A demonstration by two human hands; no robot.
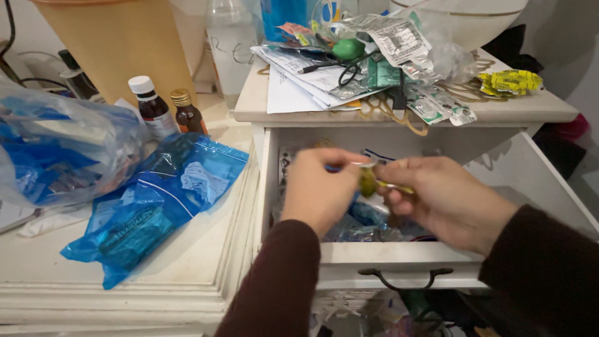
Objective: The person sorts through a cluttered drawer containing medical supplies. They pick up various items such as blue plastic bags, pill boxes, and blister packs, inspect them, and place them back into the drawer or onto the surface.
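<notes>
We hold both hands over the open white wooden drawer point(399, 253) of a small white nightstand point(536, 109). The left hand point(318, 187) and the right hand point(440, 196) meet at the centre of the drawer opening. Between them sits a small green-yellow item with a thin, glossy wrapper or strip point(369, 181); motion blur prevents us from identifying it further. The fingers of both hands are pinched narrow on this item, the left from its left end, the right from its right end. Dark maroon knit sleeves cover both wrists.

Inside the drawer, beneath the hands, lie crinkled blue plastic packets point(368, 215) and a foil blister strip along the left wall. The drawer front carries a dark curved metal handle point(405, 278).

The nightstand top is crowded: silver foil blister packs point(399, 43), white printed papers point(299, 78), a black cable, a round green object point(348, 48) and a crumpled yellow wrapper point(510, 81) near its right edge. Several blister packs overhang the front edge directly above the drawer, so room above the hands is tight.

To the left stands a white painted bench point(37, 274) with a moulded edge, touching the nightstand. It carries a glossy blue zip-seal plastic bag point(156, 206), a larger clear-and-blue bag point(56, 150) and two brown glass bottles point(168, 111), one white-capped, one gold-capped. The bench's front left part lies open.
</notes>
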